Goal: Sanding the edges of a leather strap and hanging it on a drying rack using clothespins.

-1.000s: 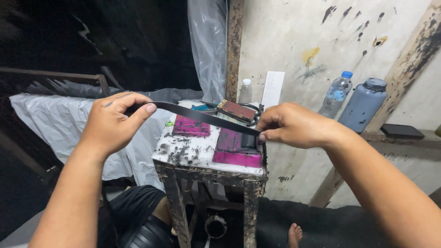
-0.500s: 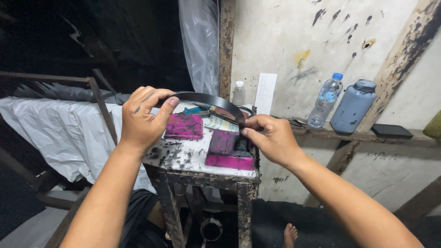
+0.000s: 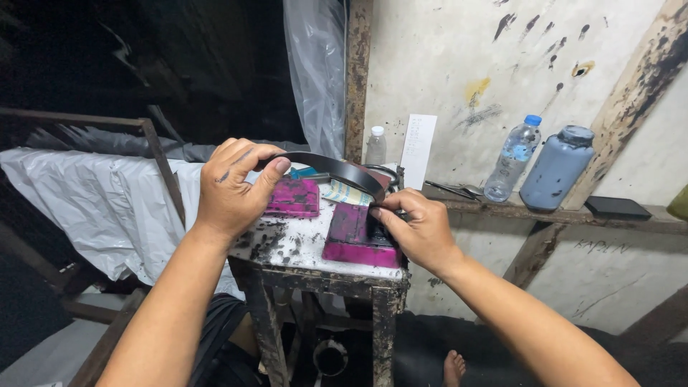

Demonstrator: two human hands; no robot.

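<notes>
The black strip [image 3: 326, 166], straight a second ago, now arches between the left hand [image 3: 231, 188] and right hand [image 3: 414, 228], both sets of fingers pinching its ends.

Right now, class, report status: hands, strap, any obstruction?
Both hands gripping: left hand, right hand. Black strap arched between them over stained stand. Nothing blocking.
</notes>
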